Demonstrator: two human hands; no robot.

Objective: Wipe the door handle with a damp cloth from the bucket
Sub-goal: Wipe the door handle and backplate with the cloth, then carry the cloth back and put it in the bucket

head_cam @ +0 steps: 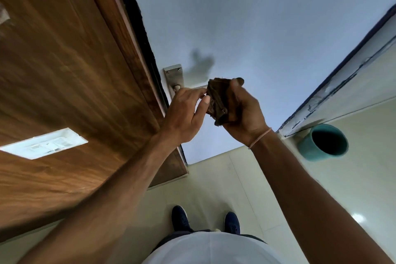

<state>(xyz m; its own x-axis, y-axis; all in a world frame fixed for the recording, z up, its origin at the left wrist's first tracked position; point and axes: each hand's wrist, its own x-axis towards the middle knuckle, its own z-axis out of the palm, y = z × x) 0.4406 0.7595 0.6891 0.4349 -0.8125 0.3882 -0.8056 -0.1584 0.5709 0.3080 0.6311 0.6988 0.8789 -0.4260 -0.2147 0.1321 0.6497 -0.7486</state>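
Bare forearms, thin pinkish band point(259, 137) on right wrist, white shirt point(212, 248), dark navy shoes point(180, 217)

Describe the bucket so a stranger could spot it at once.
Start at the pale blue door and follow its bottom edge right to the corner of the tiled floor. There stands the bucket: round, teal, open-topped with a dark inside, the only coloured thing on the floor.

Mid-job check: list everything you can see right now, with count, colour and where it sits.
door: one, pale blue-grey, centre
door handle: one, silver plate and lever, on the door's left edge
wooden panel: one, brown, left
switch plate: one, white, on the panel
bucket: one, teal, on the floor at right
floor: cream tiles
cloth: one, dark brown, bunched in right hand
shoes: two, dark blue, bottom centre
left hand: fingertips at the cloth
right hand: gripping cloth
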